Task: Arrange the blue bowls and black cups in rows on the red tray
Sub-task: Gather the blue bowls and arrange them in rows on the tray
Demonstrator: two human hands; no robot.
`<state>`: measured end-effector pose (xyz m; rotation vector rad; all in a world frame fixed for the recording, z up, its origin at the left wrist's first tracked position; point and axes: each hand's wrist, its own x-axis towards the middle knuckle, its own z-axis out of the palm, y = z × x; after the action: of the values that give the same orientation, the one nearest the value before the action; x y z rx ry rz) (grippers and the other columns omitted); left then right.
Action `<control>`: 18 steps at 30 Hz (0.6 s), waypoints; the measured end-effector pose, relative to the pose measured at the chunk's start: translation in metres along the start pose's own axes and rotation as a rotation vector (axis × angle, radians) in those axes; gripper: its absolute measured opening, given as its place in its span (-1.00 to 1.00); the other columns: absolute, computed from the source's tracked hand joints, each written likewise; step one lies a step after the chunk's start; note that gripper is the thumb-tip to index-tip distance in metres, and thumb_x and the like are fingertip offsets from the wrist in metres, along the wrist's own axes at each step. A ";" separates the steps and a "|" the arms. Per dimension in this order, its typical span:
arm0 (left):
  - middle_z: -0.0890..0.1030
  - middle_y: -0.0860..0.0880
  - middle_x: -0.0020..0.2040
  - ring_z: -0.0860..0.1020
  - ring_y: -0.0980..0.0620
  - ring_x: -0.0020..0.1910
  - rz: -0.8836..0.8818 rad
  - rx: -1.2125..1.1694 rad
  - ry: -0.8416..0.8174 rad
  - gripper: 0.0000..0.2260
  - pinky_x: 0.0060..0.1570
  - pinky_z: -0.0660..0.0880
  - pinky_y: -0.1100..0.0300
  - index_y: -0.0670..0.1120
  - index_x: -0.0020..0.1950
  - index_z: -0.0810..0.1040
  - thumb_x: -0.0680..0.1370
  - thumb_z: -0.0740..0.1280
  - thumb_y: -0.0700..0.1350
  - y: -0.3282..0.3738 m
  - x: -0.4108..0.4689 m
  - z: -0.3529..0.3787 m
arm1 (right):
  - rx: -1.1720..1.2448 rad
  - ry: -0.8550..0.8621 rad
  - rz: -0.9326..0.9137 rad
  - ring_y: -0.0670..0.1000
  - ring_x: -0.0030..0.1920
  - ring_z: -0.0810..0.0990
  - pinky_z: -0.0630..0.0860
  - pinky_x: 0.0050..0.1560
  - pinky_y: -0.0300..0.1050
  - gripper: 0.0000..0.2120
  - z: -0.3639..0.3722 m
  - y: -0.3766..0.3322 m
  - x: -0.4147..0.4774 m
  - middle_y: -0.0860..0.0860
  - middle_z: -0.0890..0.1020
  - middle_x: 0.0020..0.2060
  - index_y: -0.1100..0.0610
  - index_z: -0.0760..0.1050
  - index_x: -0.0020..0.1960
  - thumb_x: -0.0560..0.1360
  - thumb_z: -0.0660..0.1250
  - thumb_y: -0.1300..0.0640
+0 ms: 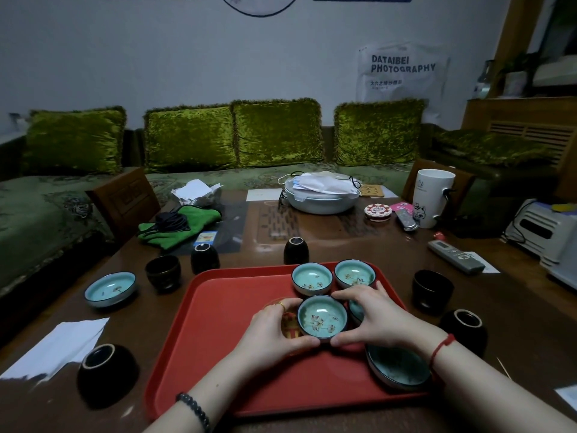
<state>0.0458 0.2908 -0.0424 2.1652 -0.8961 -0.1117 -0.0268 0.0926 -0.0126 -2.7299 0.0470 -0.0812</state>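
Observation:
A red tray (218,339) lies on the wooden table before me. Both hands hold one blue bowl (321,317) near the tray's middle: my left hand (274,332) on its left side, my right hand (374,317) on its right. Two blue bowls (311,278) (355,272) stand side by side at the tray's far edge. Another bowl (356,310) is mostly hidden under my right hand. A further bowl (398,367) sits at the tray's near right corner. One blue bowl (110,288) stands off the tray at the left. Several black cups (107,370) (163,271) (204,257) (296,250) (432,290) (464,329) ring the tray on the table.
A white paper sheet (59,345) lies at the near left. A green cloth with a black cable (178,225), a lidded white dish (321,195), a tall white mug (432,195) and a grey remote (456,256) occupy the far table. A green sofa stands behind.

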 end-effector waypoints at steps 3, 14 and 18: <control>0.56 0.11 0.20 0.48 0.18 0.21 -0.012 -0.009 0.006 -0.36 0.26 0.41 0.12 0.05 0.26 0.42 0.24 0.48 0.19 -0.003 0.002 0.001 | 0.003 -0.005 0.010 -0.09 0.41 0.20 -0.27 0.46 0.11 -0.20 0.000 0.000 0.001 -0.07 0.39 0.32 -0.06 0.29 0.35 0.19 0.43 -0.28; 0.53 0.08 0.25 0.45 0.14 0.25 -0.024 0.003 -0.007 -0.34 0.29 0.38 0.10 0.03 0.31 0.38 0.27 0.46 0.19 -0.004 0.008 0.003 | 0.015 -0.028 0.019 -0.08 0.42 0.19 -0.18 0.48 0.15 -0.18 -0.002 0.001 0.004 -0.06 0.36 0.36 -0.04 0.25 0.38 0.22 0.42 -0.27; 0.49 0.05 0.30 0.42 0.11 0.29 -0.033 0.013 -0.035 -0.31 0.32 0.35 0.08 0.01 0.35 0.32 0.29 0.46 0.17 -0.002 0.007 0.001 | 0.010 -0.048 0.003 -0.08 0.42 0.20 -0.10 0.48 0.12 -0.16 -0.003 0.003 0.005 -0.08 0.35 0.37 -0.06 0.23 0.38 0.20 0.41 -0.30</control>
<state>0.0520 0.2868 -0.0429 2.1963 -0.8834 -0.1615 -0.0221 0.0887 -0.0105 -2.7206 0.0370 -0.0151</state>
